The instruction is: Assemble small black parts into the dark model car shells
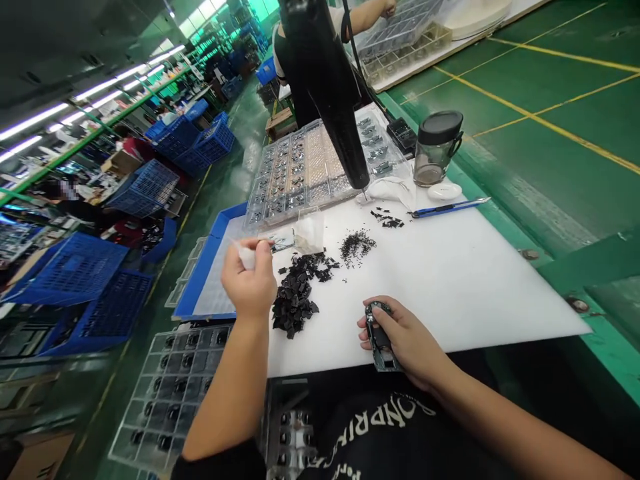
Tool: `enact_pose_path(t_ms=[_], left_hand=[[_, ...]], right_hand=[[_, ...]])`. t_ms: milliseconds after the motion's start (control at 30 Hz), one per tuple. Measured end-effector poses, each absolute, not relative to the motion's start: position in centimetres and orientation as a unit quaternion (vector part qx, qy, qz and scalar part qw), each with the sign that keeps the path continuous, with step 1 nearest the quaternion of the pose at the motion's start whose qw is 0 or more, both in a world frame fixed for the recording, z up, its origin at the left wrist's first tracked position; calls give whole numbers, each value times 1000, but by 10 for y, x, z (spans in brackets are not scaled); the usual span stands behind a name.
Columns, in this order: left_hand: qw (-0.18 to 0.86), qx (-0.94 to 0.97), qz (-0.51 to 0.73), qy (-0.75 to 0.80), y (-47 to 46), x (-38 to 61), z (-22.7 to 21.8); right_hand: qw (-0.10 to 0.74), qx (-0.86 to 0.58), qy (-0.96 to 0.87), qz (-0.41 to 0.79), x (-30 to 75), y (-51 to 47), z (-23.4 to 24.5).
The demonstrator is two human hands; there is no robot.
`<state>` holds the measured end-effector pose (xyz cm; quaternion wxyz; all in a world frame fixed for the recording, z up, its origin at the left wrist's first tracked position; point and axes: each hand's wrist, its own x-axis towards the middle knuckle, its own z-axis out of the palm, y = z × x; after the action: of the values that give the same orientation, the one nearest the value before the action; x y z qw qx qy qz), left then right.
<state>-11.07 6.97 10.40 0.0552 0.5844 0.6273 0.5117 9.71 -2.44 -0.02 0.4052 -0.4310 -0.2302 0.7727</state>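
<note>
**Head view, left hand** [249, 283]: pinching a small white cloth wipe [245, 256] between the fingertips, grip closed.

**Head view, right hand** [403, 340]: clenching a dark rectangular metal-framed electronic module [380, 337].

**Module location:** sitting in the right hand, over the near edge of the white plastic work board [465, 293].

**Surroundings:** a heap of black plastic scraps [294, 300] is lying between the hands; a clear plastic tray of small metal parts [295, 177] is standing beyond; a blue utility knife [447, 208] is lying right.
</note>
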Motion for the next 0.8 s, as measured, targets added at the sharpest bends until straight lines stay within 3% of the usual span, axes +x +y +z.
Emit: enact_pose_path(t_ms=[267, 533, 800], left_hand=[[304, 644, 491, 501, 24, -46, 68], [323, 655, 446, 516, 23, -46, 50], [286, 620, 515, 519, 15, -58, 59]], right_hand=[[406, -430, -247, 767, 98, -24, 7], [399, -432, -240, 772, 97, -25, 9], [401, -427, -221, 780, 98, -24, 14]])
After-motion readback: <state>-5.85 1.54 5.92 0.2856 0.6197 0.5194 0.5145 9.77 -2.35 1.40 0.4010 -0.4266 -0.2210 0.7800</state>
